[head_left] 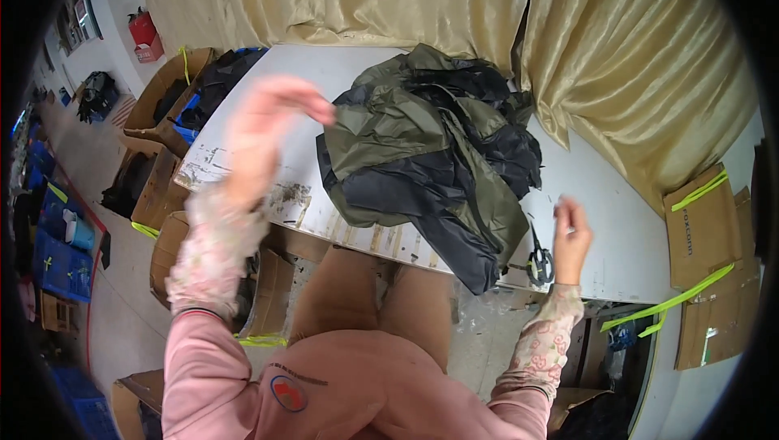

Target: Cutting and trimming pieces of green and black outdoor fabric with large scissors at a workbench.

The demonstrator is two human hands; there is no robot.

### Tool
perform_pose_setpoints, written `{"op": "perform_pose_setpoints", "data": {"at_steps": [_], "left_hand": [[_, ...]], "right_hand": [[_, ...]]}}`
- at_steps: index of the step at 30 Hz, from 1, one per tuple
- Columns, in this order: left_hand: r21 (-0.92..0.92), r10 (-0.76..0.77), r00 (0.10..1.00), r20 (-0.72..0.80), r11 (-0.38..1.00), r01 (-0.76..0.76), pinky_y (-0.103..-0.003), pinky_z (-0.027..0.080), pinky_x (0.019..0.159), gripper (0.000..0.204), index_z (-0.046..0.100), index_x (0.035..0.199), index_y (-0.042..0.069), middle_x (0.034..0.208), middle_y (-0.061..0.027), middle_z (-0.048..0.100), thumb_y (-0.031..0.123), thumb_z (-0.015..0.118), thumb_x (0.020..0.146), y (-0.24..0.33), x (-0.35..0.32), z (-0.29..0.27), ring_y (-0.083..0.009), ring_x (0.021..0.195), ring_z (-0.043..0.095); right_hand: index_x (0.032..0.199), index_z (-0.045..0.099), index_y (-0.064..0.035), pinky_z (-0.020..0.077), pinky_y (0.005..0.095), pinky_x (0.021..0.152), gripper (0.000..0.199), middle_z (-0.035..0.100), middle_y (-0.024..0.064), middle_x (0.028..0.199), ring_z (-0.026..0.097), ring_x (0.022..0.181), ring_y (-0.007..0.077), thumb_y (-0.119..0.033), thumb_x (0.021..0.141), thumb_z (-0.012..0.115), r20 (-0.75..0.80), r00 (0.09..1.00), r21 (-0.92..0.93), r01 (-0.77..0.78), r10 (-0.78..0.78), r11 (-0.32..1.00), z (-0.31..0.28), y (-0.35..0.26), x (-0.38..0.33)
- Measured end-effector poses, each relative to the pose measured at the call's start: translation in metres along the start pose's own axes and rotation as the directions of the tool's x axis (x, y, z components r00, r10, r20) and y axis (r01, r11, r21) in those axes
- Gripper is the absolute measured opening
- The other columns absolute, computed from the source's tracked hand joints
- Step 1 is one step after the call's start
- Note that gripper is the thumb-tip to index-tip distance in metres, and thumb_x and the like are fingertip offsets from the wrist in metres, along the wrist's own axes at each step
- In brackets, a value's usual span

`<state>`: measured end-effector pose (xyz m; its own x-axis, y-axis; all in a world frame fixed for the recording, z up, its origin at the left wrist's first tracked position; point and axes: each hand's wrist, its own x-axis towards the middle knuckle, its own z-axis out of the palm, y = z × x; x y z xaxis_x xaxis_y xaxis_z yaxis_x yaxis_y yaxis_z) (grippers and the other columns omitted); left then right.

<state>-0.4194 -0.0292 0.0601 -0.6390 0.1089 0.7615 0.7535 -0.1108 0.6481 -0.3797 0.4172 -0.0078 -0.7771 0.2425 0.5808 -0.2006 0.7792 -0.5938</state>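
A crumpled olive-green and black jacket (434, 156) lies heaped on a white table (608, 221), one corner hanging over the near edge. My left hand (264, 127) is raised and blurred just left of the jacket, fingers curled toward its edge; whether it grips fabric I cannot tell. My right hand (570, 237) hovers at the table's near edge, right of the jacket, fingers pinched together, possibly on a thin thread too fine to see. Black-handled scissors (540, 257) lie on the table beside that hand.
Gold satin curtains (568, 26) hang behind the table. Open cardboard boxes (162, 107) with dark garments stand at the left; flattened cartons with yellow-green straps (706, 261) lean at the right. Blue crates (57, 261) sit on the floor at far left.
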Motion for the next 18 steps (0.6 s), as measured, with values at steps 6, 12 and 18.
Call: {"op": "perform_pose_setpoints", "data": {"at_steps": [6, 12, 18], "left_hand": [[0.695, -0.476, 0.876, -0.079, 0.603, 0.391, -0.031, 0.046, 0.075, 0.041, 0.055, 0.115, 0.010, 0.101, -0.0086, 0.055, 0.025, 0.070, 0.080, -0.247, -0.102, 0.002, -0.0200, 0.085, 0.055], [0.915, -0.442, 0.897, -0.009, 0.358, 0.186, -0.041, 0.039, 0.079, 0.054, 0.054, 0.112, 0.014, 0.100, -0.0086, 0.053, 0.038, 0.076, 0.068, -0.276, -0.124, 0.035, -0.0302, 0.097, 0.051], [0.901, -0.488, 0.873, -0.020, 0.369, 0.227, -0.042, 0.039, 0.075, 0.039, 0.060, 0.098, 0.015, 0.094, -0.0064, 0.054, 0.029, 0.078, 0.066, -0.272, -0.124, 0.030, -0.0301, 0.094, 0.052]], "right_hand": [[0.105, 0.062, -0.0037, 0.0488, 0.0426, 0.077, 0.025, 0.063, 0.0154, 0.093, 0.059, 0.091, 0.0345, -0.010, 0.080, 0.060, 0.189, 0.924, -0.705, -0.109, 0.333, 0.701, 0.009, 0.181, -0.091], [0.109, 0.059, -0.0047, 0.0495, 0.0438, 0.076, 0.027, 0.059, 0.0153, 0.104, 0.059, 0.093, 0.0346, -0.010, 0.082, 0.057, 0.188, 0.904, -0.705, -0.147, 0.383, 0.693, 0.015, 0.192, -0.111], [0.106, 0.051, -0.0025, 0.0480, 0.0441, 0.078, 0.037, 0.059, 0.0203, 0.097, 0.058, 0.091, 0.0377, -0.001, 0.071, 0.064, 0.169, 0.831, -0.662, -0.303, 0.530, 0.686, 0.021, 0.193, -0.089]]}}
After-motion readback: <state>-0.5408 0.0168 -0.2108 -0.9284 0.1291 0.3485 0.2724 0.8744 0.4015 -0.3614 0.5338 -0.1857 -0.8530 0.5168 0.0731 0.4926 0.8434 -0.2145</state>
